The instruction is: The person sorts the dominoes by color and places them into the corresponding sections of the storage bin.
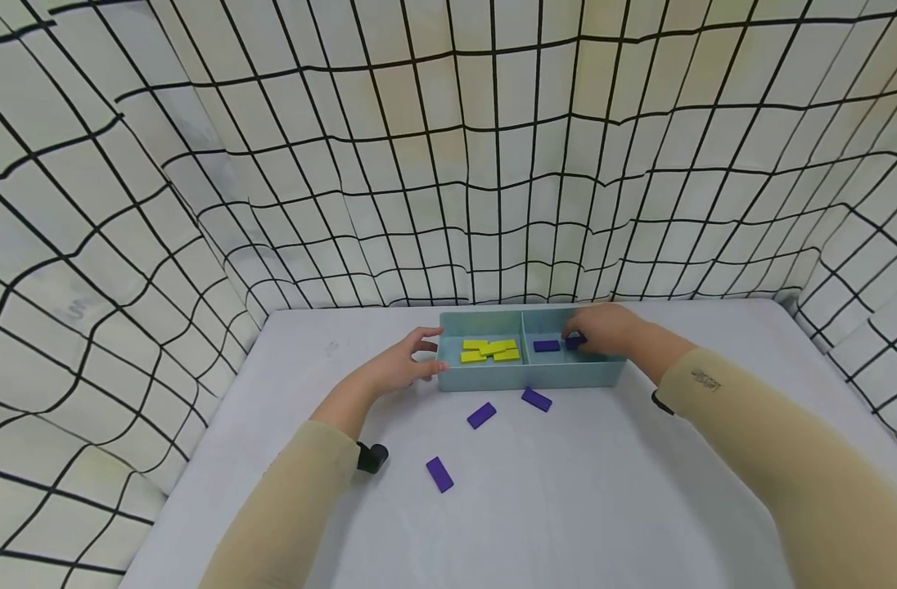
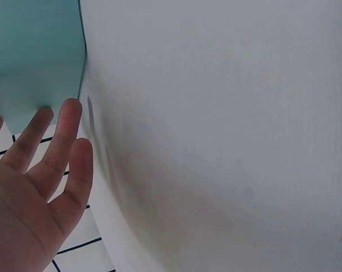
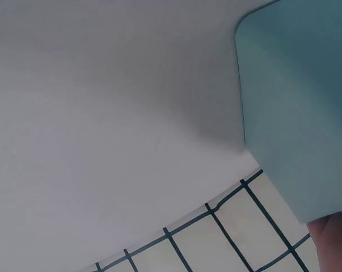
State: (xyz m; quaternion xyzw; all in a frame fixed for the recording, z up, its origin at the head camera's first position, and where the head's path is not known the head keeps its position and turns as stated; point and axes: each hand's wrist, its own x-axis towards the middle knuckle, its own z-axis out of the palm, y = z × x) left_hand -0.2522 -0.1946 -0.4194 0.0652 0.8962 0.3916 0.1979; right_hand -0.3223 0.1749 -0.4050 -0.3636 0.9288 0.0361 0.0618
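A light blue two-compartment box (image 1: pixel 485 379) stands at the back of the table. Several yellow blocks (image 1: pixel 474 357) lie in its left compartment, some overlapping. My left hand (image 1: pixel 397 364) is at the box's left end, its fingers spread and fairly straight; in the left wrist view the fingertips (image 2: pixel 72 107) reach the box's end wall. Inside the right compartment, my right hand (image 1: pixel 603 329) reaches down and pinches a purple block (image 1: pixel 575 342), its fingers partly hiding it. Beside that, another purple block (image 1: pixel 547 346) lies flat on the compartment floor. The right wrist view shows mostly the box's outer wall (image 3: pixel 295 113).
Three purple blocks lie on the white table (image 1: pixel 566 491) in front of the box: one close to its front wall (image 1: pixel 537 399), one left of that (image 1: pixel 481 415), and one nearer me (image 1: pixel 439 474). Black-gridded white cloth (image 1: pixel 419 164) hangs behind and at both sides.
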